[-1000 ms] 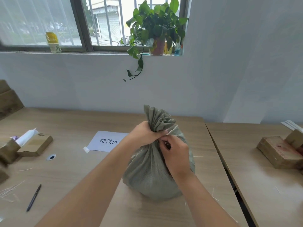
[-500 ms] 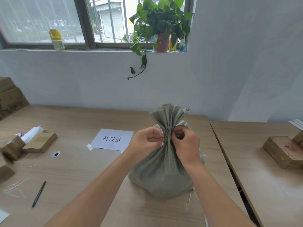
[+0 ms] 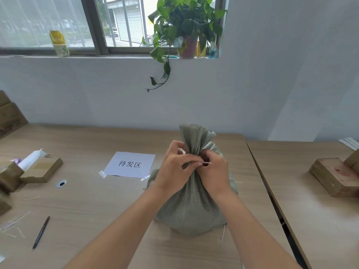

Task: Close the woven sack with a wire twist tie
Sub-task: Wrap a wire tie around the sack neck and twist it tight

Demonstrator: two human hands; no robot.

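Note:
A grey-green woven sack (image 3: 191,208) stands full on the wooden table, its mouth gathered into a pleated neck that fans out above my hands. My left hand (image 3: 174,167) is wrapped around the left side of the neck. My right hand (image 3: 214,171) presses against the right side. A thin white wire twist tie (image 3: 206,163) shows between the fingertips of both hands, one end pointing right; another white end (image 3: 182,151) pokes out above my left fingers. How far the tie goes around the neck is hidden.
A taped paper sheet (image 3: 129,165) with printed characters lies left of the sack. Further left are a cardboard box (image 3: 41,168), a black pen (image 3: 41,232) and loose white ties (image 3: 11,225). A wooden block (image 3: 335,176) sits on the right-hand table, across a narrow gap (image 3: 272,199).
Both hands have shifted on the sack's neck, my left from over the top to its left side. The tie's end, earlier upright between the hands, now points sideways to the right.

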